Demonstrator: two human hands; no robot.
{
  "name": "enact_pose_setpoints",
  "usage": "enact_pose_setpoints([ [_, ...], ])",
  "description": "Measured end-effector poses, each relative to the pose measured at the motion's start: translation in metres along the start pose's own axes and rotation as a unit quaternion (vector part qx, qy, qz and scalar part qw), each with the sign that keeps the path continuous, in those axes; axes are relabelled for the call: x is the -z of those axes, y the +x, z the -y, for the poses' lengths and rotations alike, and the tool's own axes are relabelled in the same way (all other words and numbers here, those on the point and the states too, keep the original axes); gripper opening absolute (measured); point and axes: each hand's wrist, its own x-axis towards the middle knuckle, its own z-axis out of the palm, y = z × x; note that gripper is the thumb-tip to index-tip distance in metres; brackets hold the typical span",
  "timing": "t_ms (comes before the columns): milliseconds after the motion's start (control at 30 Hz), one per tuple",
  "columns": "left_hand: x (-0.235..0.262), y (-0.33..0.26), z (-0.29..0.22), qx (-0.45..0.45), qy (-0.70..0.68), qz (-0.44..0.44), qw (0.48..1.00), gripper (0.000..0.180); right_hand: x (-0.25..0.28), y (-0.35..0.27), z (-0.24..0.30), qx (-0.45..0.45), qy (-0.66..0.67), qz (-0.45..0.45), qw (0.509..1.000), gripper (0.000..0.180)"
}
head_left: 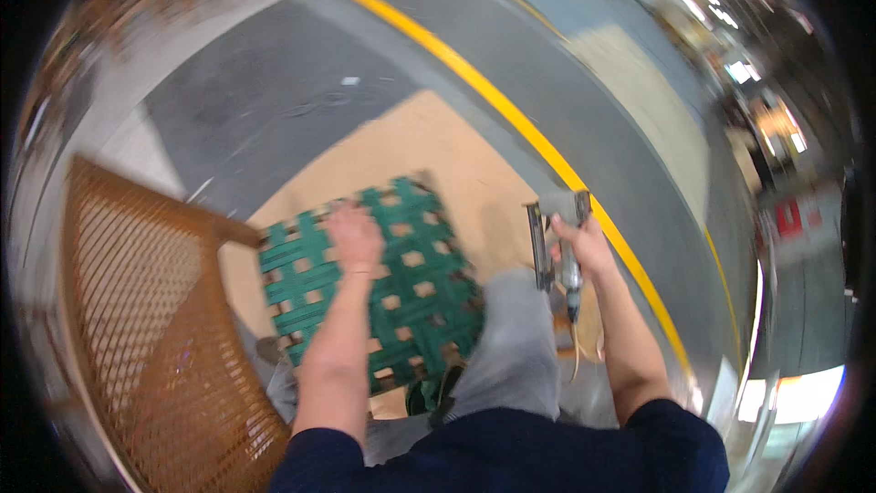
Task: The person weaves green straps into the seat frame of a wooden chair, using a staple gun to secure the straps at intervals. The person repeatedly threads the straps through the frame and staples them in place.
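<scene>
Grey workshop floor [301,82] fills my view, a curved yellow line [474,82] sweeping across it, and a tan board [456,155] laid flat under the work. Biggest thing on my left is a wooden chair frame with a cane panel [137,310], standing at the edge of the board, its rail running in toward the seat.

Centre of the picture: a seat frame with green webbing [374,283], straps woven over and under in a grid, tan showing through the gaps. It leans against a grey-trousered knee [516,347], which I judge is there to brace it.

Left hand [354,237] now: palm down, fingers spread flat on the upper part of the webbing. That grip is open, pressing rather than clutching, probably to hold the frame steady.

Right hand [584,242]: wrapped tight around the handle of a grey staple gun [558,246], its long magazine pointing down, a hose trailing from the base. The grip is fully shut on the tool. The gun sits just beside the seat's right edge, apart from the webbing, nose not on it as far as I can tell.
</scene>
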Motion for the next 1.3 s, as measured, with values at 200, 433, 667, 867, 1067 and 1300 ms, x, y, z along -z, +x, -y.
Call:
enact_pose_setpoints([
  [200,0.03,-0.012,-0.002,0.091,-0.221,-0.058,0.969,0.032,0.169,-0.063,-0.088,-0.113,0.041,-0.173,0.978,0.036],
  [433,0.084,-0.173,-0.048,0.179,-0.517,0.088,0.832,0.029,0.206,-0.061,-0.208,-0.236,0.267,-0.139,0.924,0.042],
  [667,0.106,-0.287,-0.057,0.45,-0.461,0.35,0.68,0.027,0.2,0.003,-0.252,-0.212,0.319,-0.14,0.913,0.04],
  [867,0.09,-0.285,-0.042,0.58,-0.498,0.399,0.507,0.044,0.208,0.007,-0.278,-0.092,0.019,-0.17,0.981,0.044],
  [1067,0.079,-0.281,-0.048,0.553,-0.587,0.312,0.502,0.058,0.217,-0.007,-0.266,-0.067,-0.255,-0.276,0.924,0.048],
  [1300,0.062,-0.287,-0.059,0.545,-0.59,0.204,0.56,0.043,0.189,-0.023,-0.219,0.009,-0.303,-0.234,0.924,0.053],
])
